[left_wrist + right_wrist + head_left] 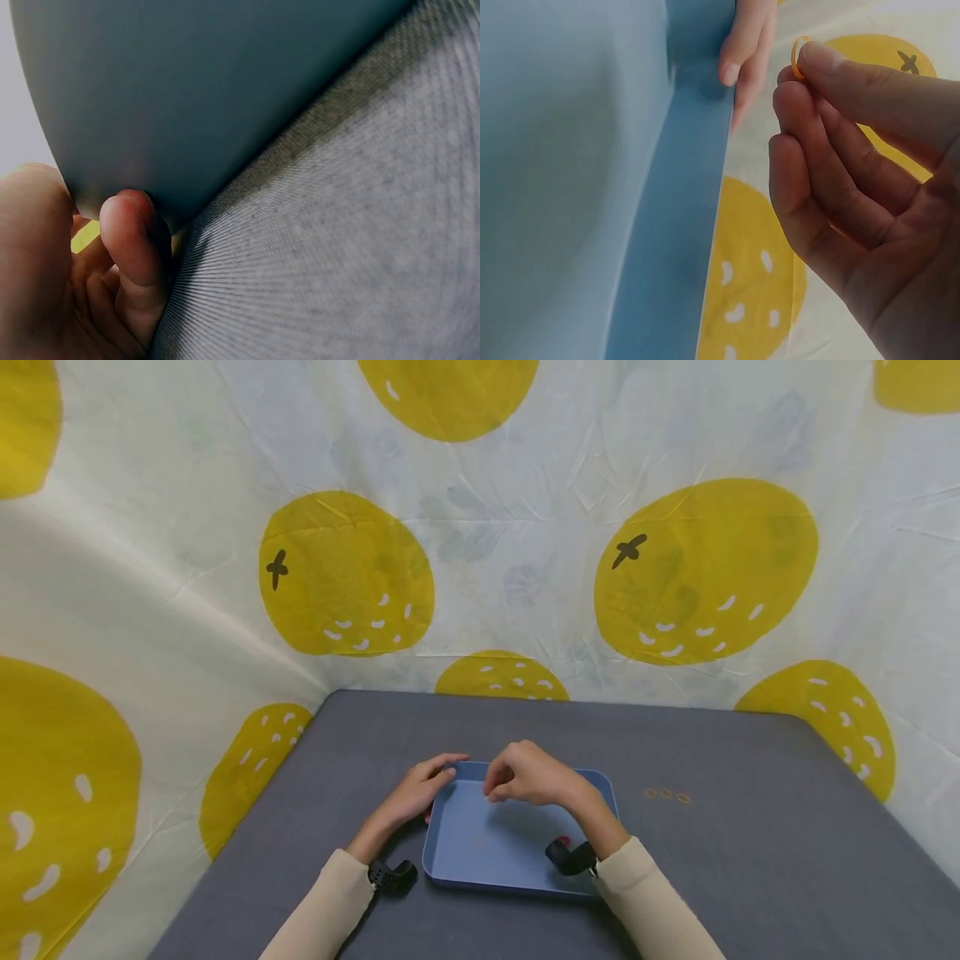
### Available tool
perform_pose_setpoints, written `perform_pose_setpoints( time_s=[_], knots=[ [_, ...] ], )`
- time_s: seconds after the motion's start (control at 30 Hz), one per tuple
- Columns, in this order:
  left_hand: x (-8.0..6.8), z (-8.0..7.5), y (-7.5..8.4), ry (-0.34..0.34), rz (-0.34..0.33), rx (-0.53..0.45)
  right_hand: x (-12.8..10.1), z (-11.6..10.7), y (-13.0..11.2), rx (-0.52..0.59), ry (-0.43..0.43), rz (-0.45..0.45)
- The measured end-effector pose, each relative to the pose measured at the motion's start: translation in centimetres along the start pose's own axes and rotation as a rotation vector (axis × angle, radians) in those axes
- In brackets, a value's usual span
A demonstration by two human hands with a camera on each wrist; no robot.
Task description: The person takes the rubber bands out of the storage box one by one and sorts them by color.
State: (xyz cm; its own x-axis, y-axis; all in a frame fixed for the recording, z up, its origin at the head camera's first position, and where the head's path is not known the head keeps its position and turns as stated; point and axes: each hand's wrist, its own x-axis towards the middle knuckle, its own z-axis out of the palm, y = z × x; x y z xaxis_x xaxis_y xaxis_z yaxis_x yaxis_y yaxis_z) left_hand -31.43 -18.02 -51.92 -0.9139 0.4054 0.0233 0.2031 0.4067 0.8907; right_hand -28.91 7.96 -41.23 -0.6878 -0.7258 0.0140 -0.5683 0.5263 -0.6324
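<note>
A blue tray [450, 852] lies on the grey table in the head view. My left hand [431, 779] holds the tray's far left corner, fingers over the rim and thumb [127, 240] against its outer wall [187, 97]. My right hand [517, 774] hovers over the tray's far part, fingers curled. Its thumb and forefinger pinch a small orange ring [798, 58], seen in the right wrist view beside the tray's rim [682, 210]. Three more orange rings [666, 794] lie in a row on the table to the right of the tray.
The grey table [750, 860] is bordered behind and on both sides by a white cloth with large yellow fruit shapes [705, 568]. A black wrist camera [392, 876] sits by the tray's left edge, and another [572, 857] over its near right part.
</note>
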Motion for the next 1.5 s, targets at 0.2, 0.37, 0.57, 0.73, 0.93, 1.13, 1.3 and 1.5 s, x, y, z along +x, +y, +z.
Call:
perform_pose_setpoints(
  time_s=[0.2,0.37,0.57,0.73,0.93,1.13,1.3,1.5],
  knots=[
    [0.1,0.2,-0.2,0.013,-0.004,0.001,-1.4,-0.8,1.2,0.005,0.030,0.031],
    [0.1,0.2,-0.2,0.008,0.008,0.010,-3.1,-2.1,2.2,0.011,0.071,0.039],
    [0.1,0.1,-0.2,0.007,0.018,0.002,-5.0,-3.6,3.5,-0.034,0.123,0.066],
    [0.0,0.1,-0.2,0.013,0.016,0.001,-6.7,-4.6,4.6,-0.066,0.166,0.092],
    [0.0,0.2,-0.2,0.019,0.016,0.000,-8.8,-5.6,6.3,-0.075,0.205,0.148],
    [0.0,0.3,0.0,0.023,0.009,0.015,-11.1,-6.9,7.7,-0.036,0.231,0.221],
    [0.1,0.3,-0.1,0.017,0.007,0.015,-12.8,-7.9,9.1,-0.036,0.253,0.237],
    [-0.1,0.2,0.0,0.017,0.007,0.016,-14.2,-8.6,11.2,-0.029,0.257,0.273]
  ],
)
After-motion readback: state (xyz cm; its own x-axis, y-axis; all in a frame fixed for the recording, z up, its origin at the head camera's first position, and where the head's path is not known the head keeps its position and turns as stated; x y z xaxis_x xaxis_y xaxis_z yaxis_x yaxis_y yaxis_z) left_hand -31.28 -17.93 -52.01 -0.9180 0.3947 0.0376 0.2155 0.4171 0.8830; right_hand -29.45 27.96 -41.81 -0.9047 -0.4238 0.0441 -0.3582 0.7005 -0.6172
